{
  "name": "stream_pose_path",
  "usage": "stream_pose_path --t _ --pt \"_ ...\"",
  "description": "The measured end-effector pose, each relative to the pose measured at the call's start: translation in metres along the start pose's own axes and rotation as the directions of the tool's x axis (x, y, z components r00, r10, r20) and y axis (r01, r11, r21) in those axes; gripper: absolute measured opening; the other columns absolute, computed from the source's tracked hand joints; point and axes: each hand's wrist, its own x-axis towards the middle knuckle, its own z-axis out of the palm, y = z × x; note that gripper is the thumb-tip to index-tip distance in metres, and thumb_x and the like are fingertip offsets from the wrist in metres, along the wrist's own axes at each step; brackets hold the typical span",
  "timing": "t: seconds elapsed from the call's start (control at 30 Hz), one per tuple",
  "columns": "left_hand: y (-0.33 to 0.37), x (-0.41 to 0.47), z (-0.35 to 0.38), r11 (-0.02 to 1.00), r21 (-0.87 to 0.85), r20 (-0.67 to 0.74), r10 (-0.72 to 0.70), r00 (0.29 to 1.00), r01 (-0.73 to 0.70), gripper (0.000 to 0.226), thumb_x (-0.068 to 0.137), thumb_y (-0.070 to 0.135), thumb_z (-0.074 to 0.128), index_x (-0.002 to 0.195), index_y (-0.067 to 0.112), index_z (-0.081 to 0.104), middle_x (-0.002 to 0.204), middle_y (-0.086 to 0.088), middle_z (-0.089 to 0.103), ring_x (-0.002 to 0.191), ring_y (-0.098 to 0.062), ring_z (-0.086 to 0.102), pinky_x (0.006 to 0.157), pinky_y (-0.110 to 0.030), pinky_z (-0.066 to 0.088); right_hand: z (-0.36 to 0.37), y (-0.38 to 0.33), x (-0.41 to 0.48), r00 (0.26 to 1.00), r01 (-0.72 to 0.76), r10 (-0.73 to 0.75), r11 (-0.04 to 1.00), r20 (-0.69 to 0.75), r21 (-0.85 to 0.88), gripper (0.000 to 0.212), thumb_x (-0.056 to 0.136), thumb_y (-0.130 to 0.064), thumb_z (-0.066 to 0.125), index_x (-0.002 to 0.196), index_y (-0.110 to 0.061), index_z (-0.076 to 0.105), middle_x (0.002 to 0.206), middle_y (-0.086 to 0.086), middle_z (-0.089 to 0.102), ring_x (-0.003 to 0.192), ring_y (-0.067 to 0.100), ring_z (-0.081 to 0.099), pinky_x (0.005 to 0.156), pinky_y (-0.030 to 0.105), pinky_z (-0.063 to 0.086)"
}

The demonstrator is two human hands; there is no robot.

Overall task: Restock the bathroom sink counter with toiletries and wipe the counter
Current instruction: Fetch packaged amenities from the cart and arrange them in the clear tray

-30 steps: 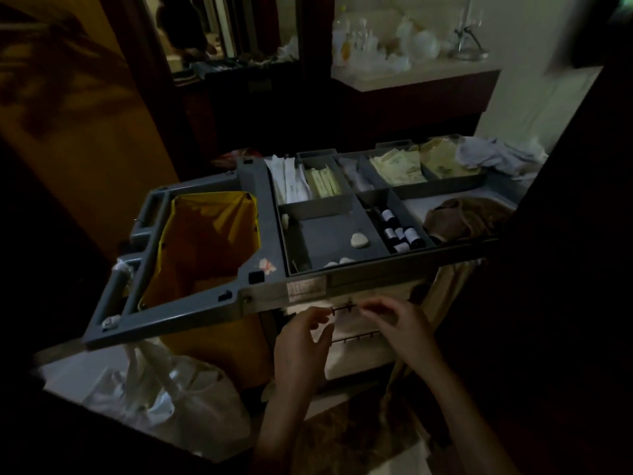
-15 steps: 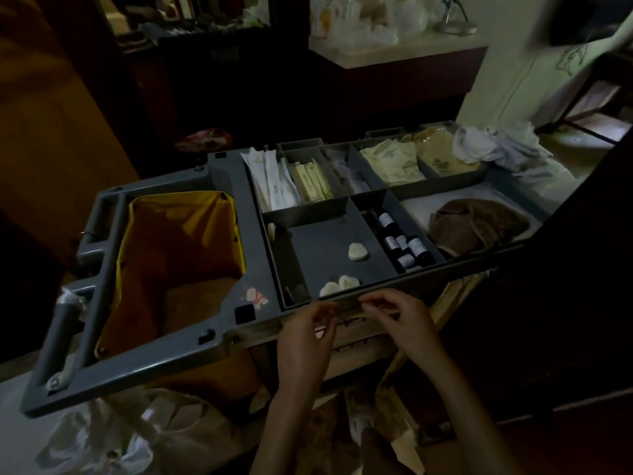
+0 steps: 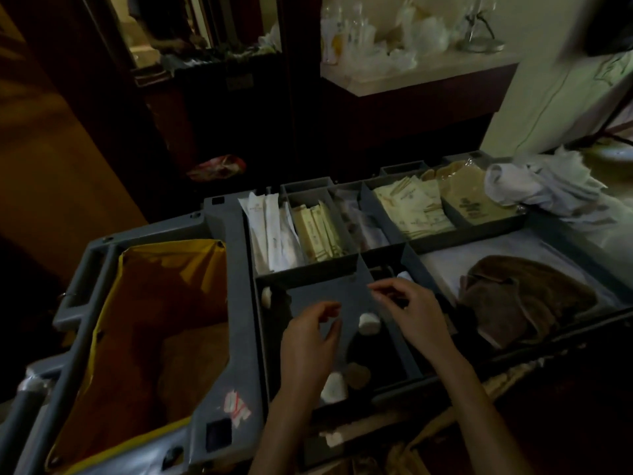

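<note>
A grey cart tray (image 3: 387, 250) holds toiletries in compartments. Both of my hands hover over its near part. My left hand (image 3: 310, 337) hangs with loosely curled fingers above the wide compartment and holds nothing. Small white soaps lie there: one (image 3: 369, 323) between my hands, one (image 3: 334, 387) by my left wrist, one (image 3: 266, 297) at the left wall. My right hand (image 3: 416, 315) reaches with bent fingers over the narrow compartment of small dark bottles and hides most of them; one white cap (image 3: 405, 275) shows. Whether it holds a bottle is unclear in the dark.
White sachets (image 3: 274, 234), yellow packets (image 3: 320, 234) and cream packets (image 3: 412, 209) fill the far compartments. A brown cloth (image 3: 520, 296) lies at the right, white towels (image 3: 544, 186) behind it. The yellow waste bag (image 3: 147, 323) hangs at the left. A light counter (image 3: 421, 75) stands beyond.
Both hands rose from the cart's front edge to above the tray's near compartments. The view came closer to the cart and tilted down.
</note>
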Motion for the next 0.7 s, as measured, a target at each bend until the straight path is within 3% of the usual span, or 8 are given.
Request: stream_pose_path --t 0.17,0.33,0.47,0.57,0.63,0.7 --pt "-0.001 0.054 0.017 0.999 0.046 0.048 0.014 0.999 -0.016 0.024 0.089 0.017 0.064 0.112 0.022 0.068 0.109 0.009 0.069 0.101 -0.005 0.062 0.088 -0.025 0.052 -0.002 0.026 0.054 0.999 -0.004 0.001 0.997 -0.036 -0.076 0.011 0.089 -0.019 0.065 0.096 -0.026 0.07 0.091 -0.013 0.069 0.084 0.002 0.063 0.076 0.02 0.052" --pt "0.0 0.109 0.037 1.0 -0.008 0.02 -0.016 1.0 0.016 0.02 0.089 0.013 0.065 0.107 0.019 0.069 0.101 0.006 0.068 0.096 -0.006 0.062 0.083 -0.015 0.047 -0.009 0.049 0.083 0.999 -0.042 0.043 0.992 0.005 -0.121 0.013 0.09 -0.019 0.064 0.101 -0.023 0.07 0.093 -0.012 0.067 0.083 0.002 0.061 0.074 0.011 0.048" --pt "0.0 0.152 0.068 0.997 -0.063 0.0 0.04 0.999 -0.04 0.026 0.086 0.006 0.067 0.11 0.015 0.067 0.107 0.0 0.064 0.093 -0.012 0.064 0.084 -0.031 0.055 -0.013 0.069 0.101 0.998 -0.062 0.063 0.994 0.006 -0.087 0.011 0.089 -0.018 0.064 0.099 -0.022 0.069 0.092 -0.011 0.068 0.085 0.003 0.063 0.077 0.022 0.052" --pt "0.001 0.201 0.088 0.989 0.076 -0.003 0.126 0.992 -0.125 0.035 0.084 0.001 0.063 0.116 0.014 0.064 0.118 -0.004 0.058 0.099 -0.018 0.06 0.086 -0.021 0.048 -0.015 0.076 0.113 0.997 -0.062 0.06 0.997 -0.041 -0.055 0.014 0.088 -0.016 0.066 0.098 -0.025 0.071 0.092 -0.013 0.069 0.085 0.003 0.064 0.076 0.02 0.052" --pt "0.004 0.236 0.098 0.947 0.184 0.168 0.233 0.958 -0.262 0.041 0.084 -0.005 0.056 0.12 0.013 0.062 0.125 -0.006 0.057 0.11 -0.02 0.054 0.09 -0.021 0.043 -0.014 0.078 0.116 0.995 -0.069 0.066 0.997 -0.071 -0.033 0.016 0.089 -0.016 0.065 0.097 -0.029 0.07 0.092 -0.014 0.069 0.086 0.001 0.062 0.075 0.014 0.05" --pt "0.004 0.262 0.107 0.871 0.295 0.414 0.253 0.874 -0.392 0.044 0.085 -0.005 0.052 0.124 0.012 0.06 0.132 -0.008 0.054 0.121 -0.024 0.049 0.095 -0.033 0.043 -0.013 0.08 0.117 0.992 -0.093 0.092 0.996 -0.09 -0.013 0.016 0.09 -0.018 0.064 0.097 -0.031 0.069 0.093 -0.013 0.069 0.086 0.001 0.061 0.074 0.011 0.048"
